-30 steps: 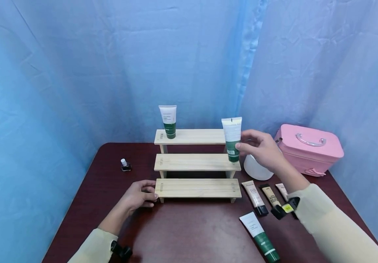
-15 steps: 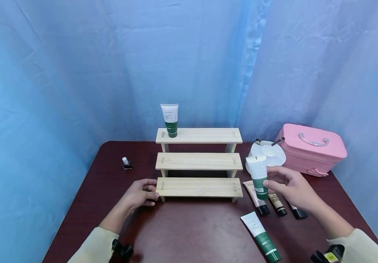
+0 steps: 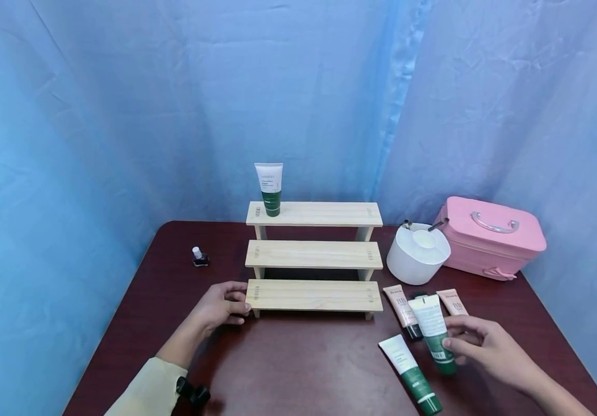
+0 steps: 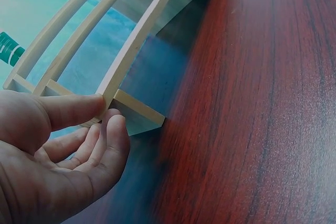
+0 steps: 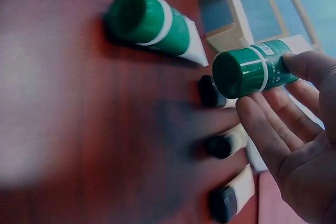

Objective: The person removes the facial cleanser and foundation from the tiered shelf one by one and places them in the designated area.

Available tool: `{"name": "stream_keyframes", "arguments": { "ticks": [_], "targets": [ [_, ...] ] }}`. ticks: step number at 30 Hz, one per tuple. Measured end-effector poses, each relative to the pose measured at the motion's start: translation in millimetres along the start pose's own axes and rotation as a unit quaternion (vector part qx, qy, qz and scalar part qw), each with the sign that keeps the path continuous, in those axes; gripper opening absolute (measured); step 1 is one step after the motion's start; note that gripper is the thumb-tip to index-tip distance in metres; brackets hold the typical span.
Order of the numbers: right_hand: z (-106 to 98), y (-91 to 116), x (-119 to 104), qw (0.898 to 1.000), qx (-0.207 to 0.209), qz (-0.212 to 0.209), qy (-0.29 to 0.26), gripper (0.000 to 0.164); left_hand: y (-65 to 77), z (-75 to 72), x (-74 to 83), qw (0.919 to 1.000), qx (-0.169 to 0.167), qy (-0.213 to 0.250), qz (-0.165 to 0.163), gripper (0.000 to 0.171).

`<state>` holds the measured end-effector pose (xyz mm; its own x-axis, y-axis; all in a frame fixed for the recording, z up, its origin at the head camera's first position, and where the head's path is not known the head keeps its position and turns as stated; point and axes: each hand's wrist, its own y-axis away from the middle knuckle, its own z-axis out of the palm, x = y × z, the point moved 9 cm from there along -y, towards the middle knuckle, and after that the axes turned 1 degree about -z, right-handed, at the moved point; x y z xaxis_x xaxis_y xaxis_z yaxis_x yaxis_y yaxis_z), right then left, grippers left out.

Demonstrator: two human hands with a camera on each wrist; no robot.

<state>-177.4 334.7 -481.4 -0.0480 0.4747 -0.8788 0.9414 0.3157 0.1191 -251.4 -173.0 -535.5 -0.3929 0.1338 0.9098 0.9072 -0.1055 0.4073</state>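
Observation:
At the front right of the table, my right hand [image 3: 488,349] holds a white-and-green squeeze tube [image 3: 432,329] between thumb and fingers. In the right wrist view, the tube's green cap [image 5: 239,73] points away from the palm. A second, larger white-and-green tube [image 3: 410,372] lies on the table just left of it. My left hand [image 3: 220,306] pinches the left end of the lowest step of a three-tier wooden display stand [image 3: 314,296], thumb [image 4: 79,109] at its front edge. A similar tube [image 3: 269,188] stands cap-down on the top step's left end.
Two BB cream tubes [image 3: 402,309] [image 3: 452,301] lie near the right hand, with another tube mostly hidden behind the held one. A white round holder [image 3: 418,257] and a pink case [image 3: 493,237] stand behind. A small nail polish bottle [image 3: 200,257] sits at left.
My right hand has carried the tube from above the stand's right end down and right, over the tubes on the table. The left hand has stayed at the stand.

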Motion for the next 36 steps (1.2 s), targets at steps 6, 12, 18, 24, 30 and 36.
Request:
{"name": "stream_keyframes", "arguments": {
  "ticks": [6, 12, 18, 24, 30, 36],
  "targets": [
    [10, 20, 31, 0.996, -0.049, 0.064, -0.038, 0.052, -0.9, 0.4, -0.4, 1.0, -0.001, 0.003, -0.001, 0.058],
    [13, 36, 57, 0.987, -0.085, 0.12, -0.065, 0.052, -1.4, 0.3, -1.2, 1.0, -0.003, 0.001, 0.001, 0.059],
    [16, 45, 73, 0.98, -0.109, 0.148, -0.069, 0.05, -1.4, -0.4, -3.5, 1.0, -0.002, 0.006, -0.005, 0.058],
    [17, 48, 78, 0.979, -0.118, 0.147, -0.071, 0.047, -0.3, -0.8, -2.5, 1.0, 0.0, 0.0, -0.003, 0.058],
    [17, 50, 79, 0.978, -0.114, 0.163, -0.062, 0.048, -0.5, -0.2, -1.0, 1.0, -0.001, -0.003, 0.0, 0.058],
    [16, 49, 78, 0.979, -0.107, 0.165, -0.051, 0.045, -0.2, 1.0, -0.5, 1.0, -0.008, -0.004, 0.001, 0.059]
  ]
}}
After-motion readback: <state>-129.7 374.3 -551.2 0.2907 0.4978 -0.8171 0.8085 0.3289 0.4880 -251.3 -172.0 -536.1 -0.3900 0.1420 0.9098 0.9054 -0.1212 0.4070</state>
